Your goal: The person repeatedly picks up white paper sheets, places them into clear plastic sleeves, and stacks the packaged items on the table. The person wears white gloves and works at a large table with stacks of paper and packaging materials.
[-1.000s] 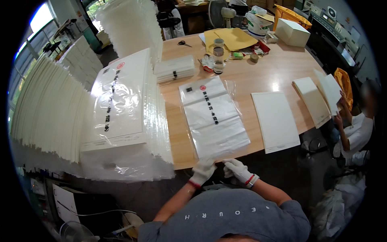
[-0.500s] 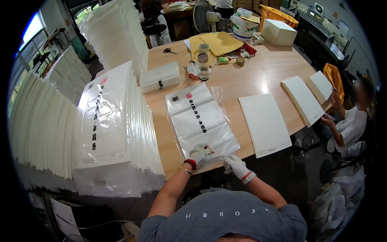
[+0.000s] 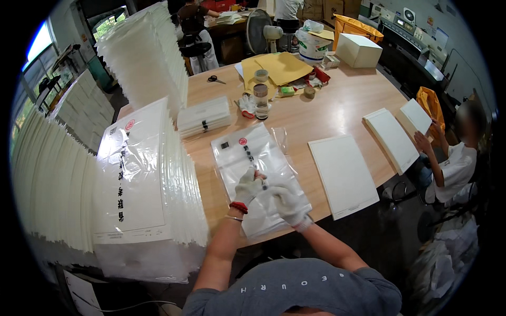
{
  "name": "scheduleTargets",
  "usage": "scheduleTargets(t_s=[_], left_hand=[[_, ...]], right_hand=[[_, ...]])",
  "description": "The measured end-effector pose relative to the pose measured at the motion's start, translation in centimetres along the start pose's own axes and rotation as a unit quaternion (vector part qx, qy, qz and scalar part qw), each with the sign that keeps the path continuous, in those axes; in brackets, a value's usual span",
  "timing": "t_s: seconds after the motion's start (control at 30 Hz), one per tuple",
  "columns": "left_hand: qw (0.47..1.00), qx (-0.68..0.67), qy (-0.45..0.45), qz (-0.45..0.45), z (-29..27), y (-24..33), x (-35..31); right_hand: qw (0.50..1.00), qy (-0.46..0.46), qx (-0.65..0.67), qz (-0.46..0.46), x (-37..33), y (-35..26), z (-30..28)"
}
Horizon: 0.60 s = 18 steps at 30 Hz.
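Head view: L hand point(image 3: 251, 185), in a white glove w/ bare fingertips, was over the mid part of a bag stack point(image 3: 240, 156), thin see-through plastic w/ dark print & a round red mark up top. Its fingers were bent; couldn't tell if they pinched any plastic. R hand point(image 3: 287, 203), also in a white glove, was over the lower R part of same stack, just beside the L hand; couldn't tell if it gripped or only rested. Bag stack lay flat on the counter point(image 3: 337, 118), nr the front edge, right before the person. Red bracelet point(image 3: 239, 207) was on the L wrist.

To the L stood a tall pile of plastic-wrapped packs point(image 3: 134, 181). Behind the bag stack, a bit L: bundle of folded plastic point(image 3: 203, 117); next to it, R, an upright clear jar point(image 3: 261, 101) w/ liquid. Further back: scissors point(image 3: 215, 79), yellow envelopes point(image 3: 284, 68), tape roll point(image 3: 309, 92), white box point(image 3: 359, 51).

To the R, well apart from both hands, lay a white sheet stack point(image 3: 343, 174); beyond it, a narrower stack point(image 3: 391, 138) & a small stack point(image 3: 414, 117), w/ a co-worker's hand point(image 3: 423, 141) nr the latter.
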<state>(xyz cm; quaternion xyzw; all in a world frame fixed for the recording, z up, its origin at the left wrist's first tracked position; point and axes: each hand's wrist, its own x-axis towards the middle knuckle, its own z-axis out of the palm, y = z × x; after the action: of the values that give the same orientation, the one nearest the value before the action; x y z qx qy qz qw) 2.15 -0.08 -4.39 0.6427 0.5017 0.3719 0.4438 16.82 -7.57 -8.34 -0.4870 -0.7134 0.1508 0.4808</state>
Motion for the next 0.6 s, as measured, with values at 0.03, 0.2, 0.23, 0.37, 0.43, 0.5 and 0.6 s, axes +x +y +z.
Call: scheduleTargets(t_s=[0.03, 0.2, 0.23, 0.37, 0.43, 0.5, 0.6], left_hand=[[0.999, 0.041, -0.028, -0.002, -0.2, 1.5, -0.4], [0.983, 0.125, -0.032, 0.130, -0.6, 3.8, 0.3], [0.978, 0.141, -0.032, 0.147, 0.0, 3.2, 0.0], [0.932, 0.240, 0.016, 0.271, -0.6, 3.7, -2.4], [0.922, 0.241, 0.062, 0.296, -1.4, 6.9, -4.7], [0.909, 0.206, 0.118, 0.343, -1.2, 7.1, -5.9], [0.965, 0.044, 0.043, 0.256, 0.8, 4.2, -9.9]], right_hand=[[0.998, -0.063, -0.007, 0.023, 0.5, 0.0, 1.1], [0.925, -0.261, -0.235, 0.146, -0.8, 1.9, 4.2], [0.933, -0.260, -0.197, 0.153, -2.4, 2.3, 3.7], [0.933, -0.305, 0.030, 0.189, -6.2, 0.6, -3.1], [0.987, -0.114, -0.097, 0.056, -12.1, 5.0, -7.0], [0.900, -0.063, -0.388, 0.191, -12.4, 0.0, -11.9], [0.919, -0.041, -0.378, 0.105, -14.8, 3.4, -15.4]])
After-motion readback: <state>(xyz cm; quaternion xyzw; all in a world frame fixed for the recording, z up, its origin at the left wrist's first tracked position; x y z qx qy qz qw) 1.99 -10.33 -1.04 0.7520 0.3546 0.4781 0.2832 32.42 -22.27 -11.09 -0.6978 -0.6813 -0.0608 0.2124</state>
